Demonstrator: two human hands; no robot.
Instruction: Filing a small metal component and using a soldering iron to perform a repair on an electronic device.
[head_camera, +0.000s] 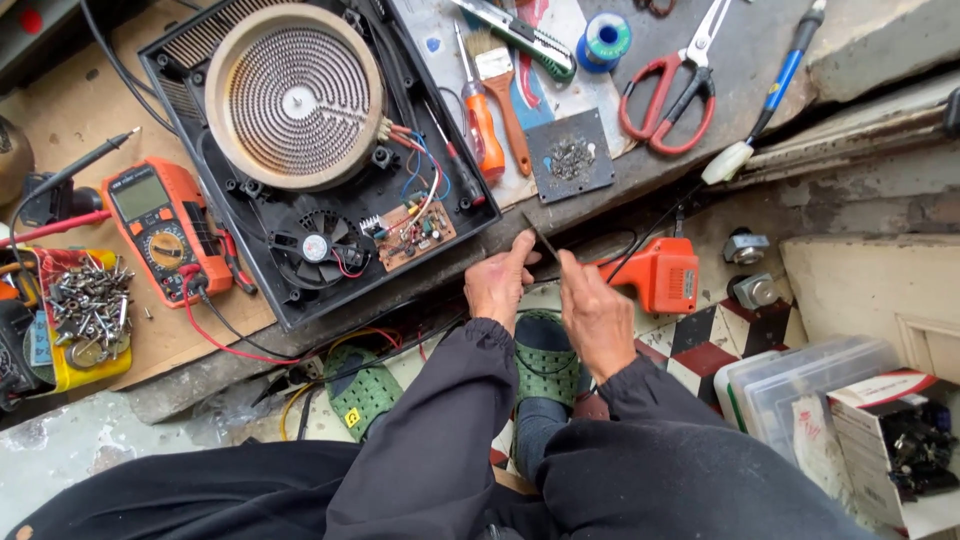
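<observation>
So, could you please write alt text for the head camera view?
A person's left hand and right hand pinch a thin dark strip beside an opened electric hotplate showing its coil, fan and circuit board. An orange multimeter, screwdriver and red scissors lie around.

An opened cooktop lies on the table, its round coil bared, a fan and circuit board at its near edge. Left of the cooktop sits an orange multimeter, and beyond that a yellow tray of screws. Right of the cooktop lie a screwdriver, a brush, a solder spool and red scissors.
</observation>
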